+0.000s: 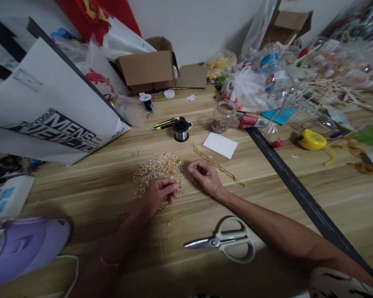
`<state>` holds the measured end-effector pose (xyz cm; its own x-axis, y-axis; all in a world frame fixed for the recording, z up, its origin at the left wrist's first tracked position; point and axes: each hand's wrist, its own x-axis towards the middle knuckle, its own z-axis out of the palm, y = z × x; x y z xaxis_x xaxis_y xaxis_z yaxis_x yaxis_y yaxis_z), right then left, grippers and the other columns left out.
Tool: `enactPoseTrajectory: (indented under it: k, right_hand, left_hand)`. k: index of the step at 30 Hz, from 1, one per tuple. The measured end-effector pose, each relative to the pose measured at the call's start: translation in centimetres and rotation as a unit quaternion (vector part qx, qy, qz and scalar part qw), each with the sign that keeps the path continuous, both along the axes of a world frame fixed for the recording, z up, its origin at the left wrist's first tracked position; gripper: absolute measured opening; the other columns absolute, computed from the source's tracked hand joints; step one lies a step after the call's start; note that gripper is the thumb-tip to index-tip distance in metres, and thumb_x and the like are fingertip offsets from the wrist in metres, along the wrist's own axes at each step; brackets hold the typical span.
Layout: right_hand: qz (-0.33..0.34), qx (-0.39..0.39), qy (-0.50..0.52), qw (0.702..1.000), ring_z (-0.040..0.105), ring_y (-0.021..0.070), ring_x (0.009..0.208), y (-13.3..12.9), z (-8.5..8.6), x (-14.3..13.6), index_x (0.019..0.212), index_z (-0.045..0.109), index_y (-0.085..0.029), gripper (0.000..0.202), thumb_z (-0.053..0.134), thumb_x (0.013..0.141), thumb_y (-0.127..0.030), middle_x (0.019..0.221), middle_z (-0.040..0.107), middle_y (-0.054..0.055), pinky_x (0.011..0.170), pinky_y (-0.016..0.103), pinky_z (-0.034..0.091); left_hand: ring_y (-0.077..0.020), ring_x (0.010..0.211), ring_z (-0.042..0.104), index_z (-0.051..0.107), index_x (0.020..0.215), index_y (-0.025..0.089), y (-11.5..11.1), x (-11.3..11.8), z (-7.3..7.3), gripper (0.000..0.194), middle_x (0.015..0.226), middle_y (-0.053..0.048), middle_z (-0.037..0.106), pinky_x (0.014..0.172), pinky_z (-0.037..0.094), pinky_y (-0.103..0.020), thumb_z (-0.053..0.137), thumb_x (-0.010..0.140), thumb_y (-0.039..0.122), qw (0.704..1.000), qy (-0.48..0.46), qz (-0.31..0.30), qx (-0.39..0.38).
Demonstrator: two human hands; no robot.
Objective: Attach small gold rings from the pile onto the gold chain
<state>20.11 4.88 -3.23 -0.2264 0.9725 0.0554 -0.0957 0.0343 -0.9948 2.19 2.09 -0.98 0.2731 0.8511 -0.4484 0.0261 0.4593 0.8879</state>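
Note:
A loose pile of small gold and clear ring-like pieces point(157, 167) lies on the wooden table. My left hand point(161, 191) is at the pile's near edge, its thumb and fingers pinched together; whatever is between them is too small to make out. A bit of gold chain point(162, 207) shows just below that hand. To the right, my right hand point(205, 176) rests low over the table with thumb and forefinger together, their contents unclear. Beyond it stretches a gold chain point(221, 167). Scissors with pale handles point(236, 240) lie nearer me, blades pointing left.
Behind the pile are a wire spool point(181, 131), a yellow-black cutter knife point(165, 123), a jar of beads point(220, 118) and a folded white paper point(220, 145). A large white bag point(49, 103) stands left, a purple appliance point(27, 248) nearer. A yellow tape measure point(311, 139) lies right.

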Motion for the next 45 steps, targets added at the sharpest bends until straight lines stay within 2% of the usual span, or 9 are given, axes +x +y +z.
enactPoseTrajectory:
  k: [9, 18, 22, 32, 45]
  right_hand:
    - [-0.001, 0.001, -0.012, 1.000, 0.042, 0.0086, 0.048, 0.0, 0.0, 0.1, 0.076, 0.054, -0.016, 0.023, 0.058, 0.078, -0.039, 0.057, 0.047, -0.003, 0.046, 0.021, 0.033]
    - [-0.005, -0.002, -0.009, 1.000, 0.042, 0.0079, 0.047, -0.1, 0.1, 0.0, 0.075, 0.054, -0.015, 0.025, 0.059, 0.077, -0.040, 0.057, 0.047, -0.004, 0.045, 0.021, 0.033]
    - [-0.004, -0.004, 0.001, 1.000, 0.041, 0.0078, 0.047, -0.1, 0.3, -0.1, 0.075, 0.054, -0.016, 0.024, 0.060, 0.077, -0.039, 0.056, 0.047, -0.004, 0.044, 0.021, 0.032]
    - [0.013, 0.005, 0.007, 1.000, 0.042, 0.0082, 0.048, -0.2, 0.1, 0.1, 0.077, 0.054, -0.016, 0.023, 0.059, 0.079, -0.038, 0.058, 0.046, -0.004, 0.045, 0.021, 0.032]
    - [0.019, 0.064, -0.019, 0.998, 0.043, 0.0103, 0.055, -0.9, 0.9, 0.1, 0.076, 0.055, -0.016, 0.023, 0.057, 0.080, -0.039, 0.060, 0.047, -0.002, 0.052, 0.022, 0.035]
  left_hand:
    - [-0.0047, 0.040, 0.046, 0.059, 0.067, 0.012, -0.1, 0.0, 0.0, 0.034, 0.052, 0.003, 0.054, 0.040, 0.036, -0.017, 0.074, 0.057, 0.041, 1.000, -0.013, 0.006, -0.019]
    - [-0.0054, 0.043, 0.046, 0.061, 0.067, 0.012, 0.0, -0.3, -0.3, 0.029, 0.055, 0.002, 0.055, 0.042, 0.037, -0.018, 0.068, 0.066, 0.040, 1.000, -0.008, -0.004, 0.009]
    - [-0.0071, 0.047, 0.050, 0.065, 0.078, 0.011, -0.1, -0.4, 0.0, 0.033, 0.059, 0.000, 0.057, 0.046, 0.040, -0.020, 0.065, 0.069, 0.042, 1.000, -0.012, -0.003, 0.004]
    - [-0.0095, 0.051, 0.054, 0.064, 0.089, 0.011, -0.1, -0.7, 0.5, 0.036, 0.062, -0.002, 0.062, 0.050, 0.043, -0.021, 0.063, 0.070, 0.042, 1.000, 0.003, -0.023, 0.019]
    - [-0.0082, 0.046, 0.054, 0.060, 0.084, 0.012, -0.4, 0.1, 1.9, 0.037, 0.059, 0.000, 0.062, 0.047, 0.043, -0.020, 0.067, 0.065, 0.043, 0.999, 0.032, -0.031, 0.023]
